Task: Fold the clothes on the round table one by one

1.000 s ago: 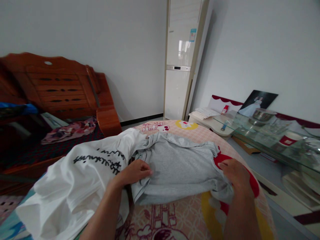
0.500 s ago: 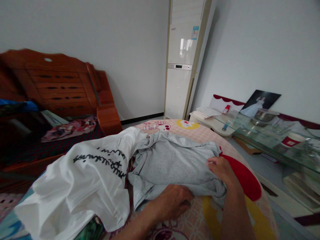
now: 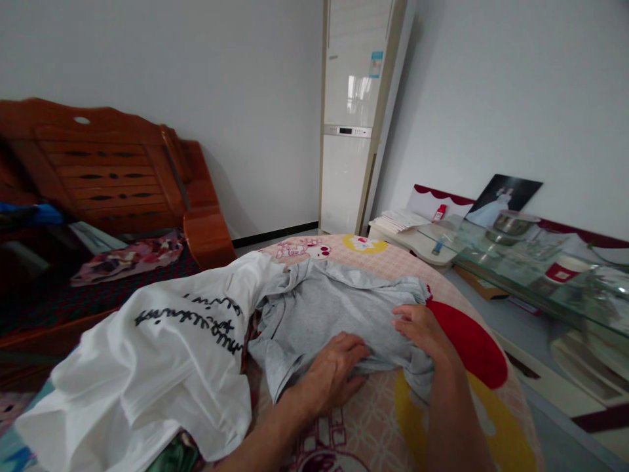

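Observation:
A grey shirt point(image 3: 334, 308) lies spread and wrinkled on a round table, its near edge bunched. My left hand point(image 3: 337, 370) rests on that near edge, fingers stretched over the fabric and the thumb apart below them. On the shirt's right side lies my right hand point(image 3: 417, 328), its fingers spread on the cloth and pointing left. Left of the grey shirt is a white shirt point(image 3: 162, 360) with black script lettering, crumpled and draped toward the table's left side. A bit of dark green cloth point(image 3: 177, 452) shows from under it.
The table wears a pink patterned cover point(image 3: 373, 406). At the right is a glass-topped stand point(image 3: 511, 262) with metal bowls point(image 3: 514, 223) and a red-and-white cup point(image 3: 565, 269). A wooden bench point(image 3: 113, 177) stands at left, and a tall white air conditioner point(image 3: 348, 131) in the corner.
My left hand has moved up onto the grey shirt's near edge, its fingers now stretched out. My right hand remains on the right side. The view has shifted slightly.

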Available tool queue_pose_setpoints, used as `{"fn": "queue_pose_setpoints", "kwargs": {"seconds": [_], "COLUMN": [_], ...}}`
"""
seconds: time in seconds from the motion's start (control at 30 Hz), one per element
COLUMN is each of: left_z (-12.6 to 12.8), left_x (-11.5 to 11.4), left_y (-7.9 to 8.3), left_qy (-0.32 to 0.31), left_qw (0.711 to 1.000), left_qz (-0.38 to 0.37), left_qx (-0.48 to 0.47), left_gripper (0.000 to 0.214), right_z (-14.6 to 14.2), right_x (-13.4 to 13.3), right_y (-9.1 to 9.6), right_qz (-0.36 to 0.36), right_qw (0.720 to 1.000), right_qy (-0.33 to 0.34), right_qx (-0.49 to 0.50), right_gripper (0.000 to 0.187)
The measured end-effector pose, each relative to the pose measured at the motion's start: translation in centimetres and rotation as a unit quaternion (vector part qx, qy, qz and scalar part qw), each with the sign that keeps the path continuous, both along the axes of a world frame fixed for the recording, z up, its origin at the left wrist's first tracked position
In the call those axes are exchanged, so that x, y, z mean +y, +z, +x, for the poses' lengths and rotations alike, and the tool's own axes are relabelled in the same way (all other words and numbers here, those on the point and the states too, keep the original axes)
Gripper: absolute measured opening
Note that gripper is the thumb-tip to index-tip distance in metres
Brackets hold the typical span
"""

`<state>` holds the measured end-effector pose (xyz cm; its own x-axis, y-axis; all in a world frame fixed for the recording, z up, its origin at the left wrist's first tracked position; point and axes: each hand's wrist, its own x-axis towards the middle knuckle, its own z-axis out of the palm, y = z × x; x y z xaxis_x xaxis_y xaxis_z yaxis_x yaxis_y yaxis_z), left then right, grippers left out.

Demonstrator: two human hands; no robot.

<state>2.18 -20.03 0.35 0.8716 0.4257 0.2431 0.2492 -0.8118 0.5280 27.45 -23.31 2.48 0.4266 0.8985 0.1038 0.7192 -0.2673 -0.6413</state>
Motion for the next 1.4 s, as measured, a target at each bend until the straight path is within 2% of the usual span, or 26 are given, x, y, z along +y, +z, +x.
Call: {"fn": "queue_pose_setpoints", "kwargs": {"seconds": [0.1, 0.23, 0.3, 0.5, 0.57, 0.67, 0.73, 0.8, 0.93, 1.03, 1.13, 1.23, 1.3, 1.4], "left_z": [0.5, 1.0, 1.1, 1.1, 1.0, 0.6, 0.1, -0.5, -2.1, -3.0, -3.3, -3.1, -2.8, -2.5], "left_x": [-0.7, -0.2, 0.3, 0.7, 0.6, 0.7, 1.0, 1.4, 2.2, 2.8, 2.9, 2.3, 1.7, 1.5], "left_y": [0.1, -1.1, -1.6, -1.6, -1.1, 0.0, 0.8, 1.4, 2.1, 2.1, 1.8, 1.3, 1.0, 0.8], "left_qy": [0.013, 0.045, 0.045, 0.063, 0.077, 0.083, 0.071, 0.041, -0.018, -0.027, -0.061, -0.124, -0.152, -0.157], "left_qw": [0.999, 0.996, 0.996, 0.995, 0.991, 0.980, 0.964, 0.935, 0.852, 0.817, 0.814, 0.830, 0.830, 0.819], "left_qz": [-0.013, -0.019, -0.030, -0.073, -0.105, -0.174, -0.242, -0.335, -0.509, -0.564, -0.574, -0.542, -0.526, -0.541], "left_qx": [0.041, 0.072, 0.070, 0.012, -0.018, -0.055, -0.079, -0.105, -0.122, -0.117, -0.067, 0.040, 0.103, 0.105], "left_gripper": [0.034, 0.026, 0.020, 0.015, 0.014, 0.012, 0.012, 0.020, 0.036, 0.039, 0.040, 0.036, 0.036, 0.040], "right_z": [0.6, 2.2, 3.1, 4.3, 4.4, 4.7, 4.9, 5.0, 4.5, 4.0, 3.6, 3.5, 3.5, 3.6], "right_x": [-0.1, -1.1, -2.0, -3.2, -2.9, -2.3, -2.1, -2.2, -2.8, -3.2, -3.3, -3.2, -3.2, -3.0], "right_y": [0.0, -0.4, -0.7, -1.6, -1.6, -1.0, -0.5, 0.1, 1.4, 2.3, 2.3, 1.3, 0.7, 0.5], "right_qz": [-0.046, -0.083, -0.109, -0.231, -0.209, -0.093, -0.001, 0.057, 0.071, 0.063, 0.004, -0.114, -0.167, -0.150], "right_qw": [0.997, 0.974, 0.964, 0.950, 0.956, 0.979, 0.983, 0.980, 0.982, 0.984, 0.984, 0.972, 0.964, 0.964], "right_qy": [-0.005, -0.110, -0.135, -0.105, -0.101, -0.133, -0.169, -0.188, -0.170, -0.166, -0.171, -0.164, -0.150, -0.138], "right_qx": [-0.067, -0.179, -0.202, -0.182, -0.182, -0.126, -0.068, -0.024, 0.030, 0.030, -0.053, -0.126, -0.141, -0.171], "right_gripper": [0.035, 0.036, 0.035, 0.010, 0.011, 0.018, 0.025, 0.029, 0.030, 0.032, 0.027, 0.024, 0.023, 0.028]}}
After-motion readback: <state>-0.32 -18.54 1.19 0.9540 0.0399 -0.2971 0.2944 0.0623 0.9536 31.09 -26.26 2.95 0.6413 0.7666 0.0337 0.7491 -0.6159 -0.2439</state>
